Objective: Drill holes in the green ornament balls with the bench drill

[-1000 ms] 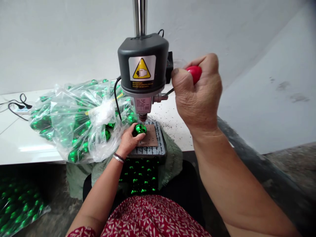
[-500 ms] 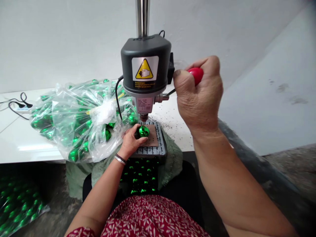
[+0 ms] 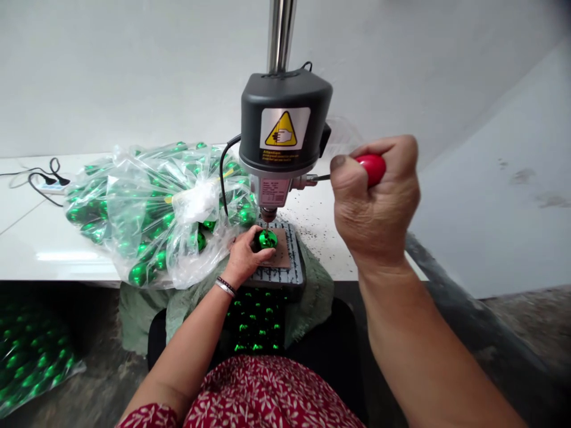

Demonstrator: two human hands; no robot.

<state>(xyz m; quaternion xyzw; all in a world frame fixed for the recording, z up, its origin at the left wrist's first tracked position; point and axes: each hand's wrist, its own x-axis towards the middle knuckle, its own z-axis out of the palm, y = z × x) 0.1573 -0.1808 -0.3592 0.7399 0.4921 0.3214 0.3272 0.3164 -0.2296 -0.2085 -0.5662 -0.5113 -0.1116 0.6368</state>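
Observation:
A drill press (image 3: 285, 125) with a dark grey housing stands before me. My right hand (image 3: 377, 199) is wrapped around the red knob (image 3: 372, 170) of its feed lever. Below the chuck (image 3: 269, 215), the thin drill bit (image 3: 267, 225) reaches the top of a shiny green ball (image 3: 268, 239); whether it has gone in, I cannot tell. Thumb and fingers of my left hand (image 3: 244, 255) grip that ball from the left. It rests on a brown board (image 3: 282, 257) laid over the grey press base (image 3: 292, 277).
Left of the press, a clear plastic bag (image 3: 147, 208) of green balls lies on the white table (image 3: 57, 255). Dark shavings are scattered right of the base. A power strip (image 3: 50, 188) sits at far left. More green balls (image 3: 256, 321) lie below the base, and another bag (image 3: 35, 356) rests lower left.
My right hand has pulled the red knob lower relative to the press housing. The left hand still holds the ball under the bit. The whole view has shifted slightly.

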